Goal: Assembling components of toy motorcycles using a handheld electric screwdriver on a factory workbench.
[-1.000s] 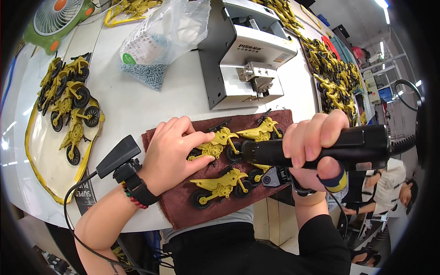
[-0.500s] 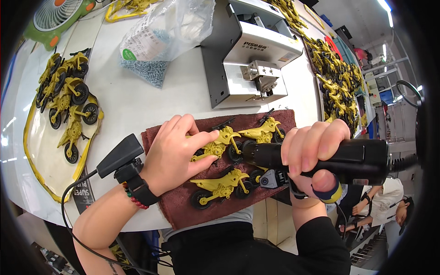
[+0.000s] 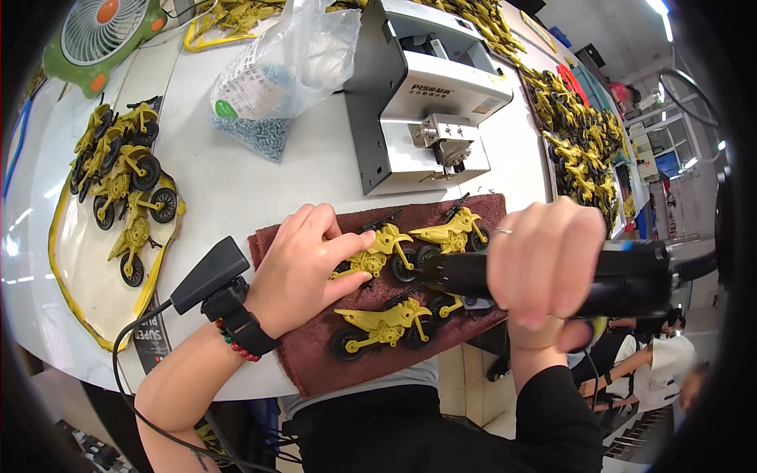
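My left hand (image 3: 296,256) pinches a yellow toy motorcycle (image 3: 386,251) with black wheels between thumb and forefinger, holding it on a brown towel (image 3: 311,370). Around a black electric screwdriver (image 3: 627,284), slightly blurred, my right hand (image 3: 544,256) is closed. The screwdriver's front end points left and overlaps the front wheel of the pinched motorcycle in view; whether it touches I cannot tell. A second toy motorcycle (image 3: 453,230) lies at the towel's far right. Another motorcycle (image 3: 385,325) is nearer to me, and one more is partly hidden beneath the screwdriver.
Beyond the towel stands a metal screw-feeding machine (image 3: 434,110). A clear bag of small screws (image 3: 264,134) lies left of it. Toy motorcycles (image 3: 126,189) pile on a yellow-edged tray at left; many more (image 3: 579,142) fill the right. A green fan (image 3: 102,39) stands far left.
My right hand has shifted its grip on the screwdriver, its knuckles now turned upward. My left hand keeps its pinch on the motorcycle. The whole view has shifted slightly.
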`<state>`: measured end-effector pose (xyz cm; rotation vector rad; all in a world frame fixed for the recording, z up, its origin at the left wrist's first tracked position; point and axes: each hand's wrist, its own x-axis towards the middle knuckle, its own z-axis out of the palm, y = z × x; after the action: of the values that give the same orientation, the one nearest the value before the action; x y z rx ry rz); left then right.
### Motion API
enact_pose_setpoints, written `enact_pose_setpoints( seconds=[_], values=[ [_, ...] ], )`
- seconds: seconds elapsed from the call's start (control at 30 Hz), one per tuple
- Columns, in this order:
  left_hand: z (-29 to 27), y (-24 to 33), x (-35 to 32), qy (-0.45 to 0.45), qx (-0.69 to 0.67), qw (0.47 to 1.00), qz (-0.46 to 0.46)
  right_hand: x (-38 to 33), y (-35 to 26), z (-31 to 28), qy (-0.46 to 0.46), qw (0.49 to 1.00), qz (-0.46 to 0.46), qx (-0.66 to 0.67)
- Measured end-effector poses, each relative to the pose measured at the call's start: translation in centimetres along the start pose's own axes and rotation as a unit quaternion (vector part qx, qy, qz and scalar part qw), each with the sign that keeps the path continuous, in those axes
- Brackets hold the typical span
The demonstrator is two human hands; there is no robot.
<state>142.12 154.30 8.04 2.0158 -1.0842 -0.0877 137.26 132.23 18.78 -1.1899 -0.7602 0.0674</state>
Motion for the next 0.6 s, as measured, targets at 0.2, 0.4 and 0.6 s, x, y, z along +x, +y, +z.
enact_pose_setpoints(
  seconds=[0.2, 0.4, 0.6],
  values=[
    [-0.3, 0.6, 0.1, 0.009, 0.039, 0.999, 0.006, 1.2, -5.6, 0.3, 0.133, 0.983, -0.122, -0.011],
    [-0.5, 5.3, 0.2, 0.05, 0.152, 0.987, 0.022, 3.7, -3.1, -2.7, 0.206, 0.962, -0.112, -0.14],
    [3.8, 7.0, -1.5, -0.076, 0.159, 0.984, 0.036, 4.6, -1.7, -2.2, 0.269, 0.941, -0.115, -0.172]
  ],
)
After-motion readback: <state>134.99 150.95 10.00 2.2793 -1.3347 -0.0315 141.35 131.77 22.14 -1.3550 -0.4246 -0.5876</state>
